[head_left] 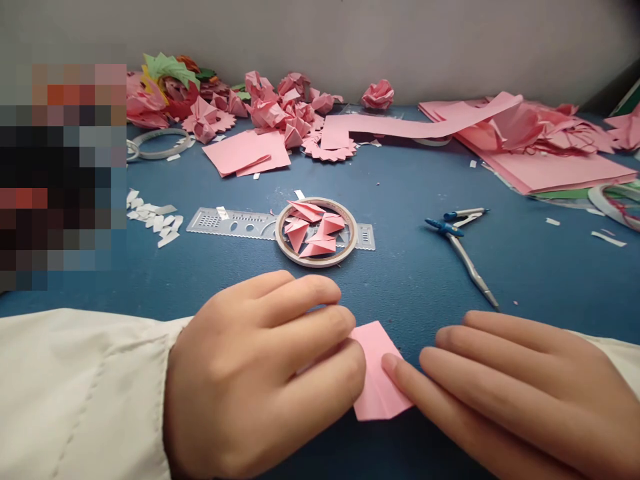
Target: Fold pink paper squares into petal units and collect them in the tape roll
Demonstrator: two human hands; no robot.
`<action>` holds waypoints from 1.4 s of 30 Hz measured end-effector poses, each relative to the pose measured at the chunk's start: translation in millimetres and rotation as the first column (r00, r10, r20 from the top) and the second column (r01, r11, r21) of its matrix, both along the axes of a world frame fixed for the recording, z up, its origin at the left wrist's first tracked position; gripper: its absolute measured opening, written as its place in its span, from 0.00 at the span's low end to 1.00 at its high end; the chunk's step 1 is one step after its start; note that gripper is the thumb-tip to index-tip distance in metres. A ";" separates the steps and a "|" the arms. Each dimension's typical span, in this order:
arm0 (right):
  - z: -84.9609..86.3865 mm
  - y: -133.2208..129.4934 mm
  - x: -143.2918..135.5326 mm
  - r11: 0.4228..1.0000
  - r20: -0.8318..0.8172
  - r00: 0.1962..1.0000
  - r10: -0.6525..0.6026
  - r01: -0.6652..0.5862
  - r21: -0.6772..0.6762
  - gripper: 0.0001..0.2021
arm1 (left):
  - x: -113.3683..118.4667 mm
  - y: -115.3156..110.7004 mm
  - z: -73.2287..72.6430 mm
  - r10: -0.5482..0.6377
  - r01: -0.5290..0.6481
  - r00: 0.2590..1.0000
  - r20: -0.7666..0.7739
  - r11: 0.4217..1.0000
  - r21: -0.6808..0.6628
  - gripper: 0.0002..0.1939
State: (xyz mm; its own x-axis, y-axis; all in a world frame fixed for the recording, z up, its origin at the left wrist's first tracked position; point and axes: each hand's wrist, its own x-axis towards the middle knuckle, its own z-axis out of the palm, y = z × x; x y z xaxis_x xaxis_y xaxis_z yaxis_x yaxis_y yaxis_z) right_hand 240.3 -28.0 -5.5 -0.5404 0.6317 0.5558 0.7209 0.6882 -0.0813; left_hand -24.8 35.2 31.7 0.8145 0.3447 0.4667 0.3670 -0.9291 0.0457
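Note:
A small piece of pink paper (379,373) with crease lines is between my two hands, near the front of the blue table. My left hand (265,373) is closed on its left edge, fingers curled and the thumb hidden. From the right, my right hand (520,393) touches the paper with the index fingertip; its fingers are stretched out and its thumb is not visible. Just beyond the paper, a roll of tape (281,248) lies flat with several folded pink paper pieces (320,243) inside its ring. Under the roll is a clear stencil ruler (225,223).
A blue and silver compass (467,257) lies at right. Crumpled pink paper (280,107), folded sheets (245,152) and a pink strip (390,127) are at the back; stacked pink sheets (560,170) sit back right. White scraps (157,219) lie left, beside a pixelated area.

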 end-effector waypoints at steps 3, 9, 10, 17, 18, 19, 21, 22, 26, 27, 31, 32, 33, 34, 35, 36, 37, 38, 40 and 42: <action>2.8 -3.5 -5.3 0.989 -0.026 0.990 -0.135 0.136 0.057 0.10 | -4.2 2.1 4.1 -0.058 0.057 0.997 -0.059 0.998 -0.023 0.26; 1.6 -2.0 -3.1 0.998 -0.014 0.998 -0.059 0.060 0.005 0.17 | -4.2 1.8 1.3 -0.027 0.028 0.997 -0.072 1.000 0.007 0.25; 2.9 1.0 -1.7 0.999 -0.042 0.998 -0.040 0.039 -0.022 0.20 | -3.9 0.7 1.0 -0.028 0.027 0.998 -0.061 1.000 -0.015 0.23; 23.7 32.7 12.3 0.949 0.022 0.954 0.298 -0.294 -0.116 0.18 | -1.6 -2.4 2.2 0.001 0.004 1.000 0.025 0.985 -0.175 0.23; 24.1 34.9 14.2 0.954 0.008 0.960 0.281 -0.278 -0.114 0.16 | -1.1 -1.4 2.0 0.016 -0.010 0.999 0.030 0.979 -0.205 0.23; 23.5 36.1 15.9 0.963 -0.005 0.969 0.246 -0.245 -0.115 0.14 | -0.6 -0.2 1.6 0.031 -0.023 0.999 0.028 0.972 -0.233 0.22; 20.4 36.1 18.2 0.978 0.010 0.982 0.187 -0.185 -0.101 0.09 | 0.6 1.9 0.3 0.072 -0.066 0.997 0.013 0.964 -0.258 0.22; 18.4 35.5 18.9 0.984 0.028 0.987 0.158 -0.155 -0.089 0.07 | 1.1 2.7 -0.5 0.091 -0.088 0.996 0.001 0.962 -0.258 0.22; 13.8 34.5 18.5 0.982 0.064 0.982 0.175 -0.169 -0.084 0.11 | 2.4 3.4 -2.7 0.143 -0.143 0.990 -0.017 0.956 -0.256 0.22; 13.7 34.8 18.0 0.976 0.053 0.978 0.202 -0.196 -0.097 0.11 | 2.3 3.1 -2.9 0.145 -0.147 0.989 -0.024 0.956 -0.254 0.22; 16.0 37.5 17.6 0.958 0.034 0.965 0.260 -0.253 -0.132 0.12 | 1.5 2.2 -2.2 0.157 -0.162 0.987 -0.038 0.960 -0.227 0.22; 16.8 38.2 18.2 0.955 0.052 0.961 0.272 -0.263 -0.134 0.12 | 1.3 2.2 -2.1 0.160 -0.164 0.986 -0.038 0.961 -0.224 0.22; 17.5 38.7 19.0 0.953 0.068 0.956 0.285 -0.274 -0.132 0.11 | 1.2 2.1 -1.9 0.163 -0.168 0.986 -0.040 0.960 -0.223 0.22; 18.1 39.0 19.9 0.951 0.082 0.953 0.293 -0.281 -0.129 0.10 | 1.1 1.9 -1.8 0.164 -0.168 0.986 -0.037 0.962 -0.217 0.22; 18.6 39.0 20.8 0.950 0.090 0.950 0.298 -0.286 -0.129 0.10 | 0.8 1.4 -1.6 0.151 -0.155 0.988 -0.033 0.967 -0.203 0.22; 19.0 38.8 21.4 0.950 0.094 0.950 0.298 -0.285 -0.131 0.10 | 0.3 0.6 -1.4 0.125 -0.129 0.992 -0.035 0.976 -0.178 0.21; 19.4 38.4 22.0 0.950 0.093 0.951 0.296 -0.283 -0.134 0.10 | -0.3 -0.4 -1.1 0.089 -0.094 0.995 -0.044 0.985 -0.147 0.21; 19.6 37.9 22.3 0.949 0.092 0.950 0.298 -0.284 -0.138 0.10 | -1.2 -1.6 -0.8 0.050 -0.057 0.997 -0.060 0.991 -0.119 0.21; 19.7 36.9 23.0 0.945 0.095 0.946 0.310 -0.295 -0.143 0.11 | -2.9 -4.2 -0.4 0.004 -0.012 0.996 -0.087 0.996 -0.088 0.20; 19.3 36.6 23.7 0.943 0.108 0.942 0.318 -0.302 -0.142 0.11 | -4.2 -6.1 -0.4 0.012 -0.020 0.996 -0.090 0.996 -0.090 0.18</action>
State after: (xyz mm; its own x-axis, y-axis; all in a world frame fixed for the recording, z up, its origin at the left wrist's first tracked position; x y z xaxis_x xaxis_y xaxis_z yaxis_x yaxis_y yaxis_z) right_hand 264.0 8.6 13.8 -0.7817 0.4796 0.3986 0.4829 0.8700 -0.0999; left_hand -29.0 29.1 31.3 0.8456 0.3955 0.3585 0.3881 -0.9166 0.0959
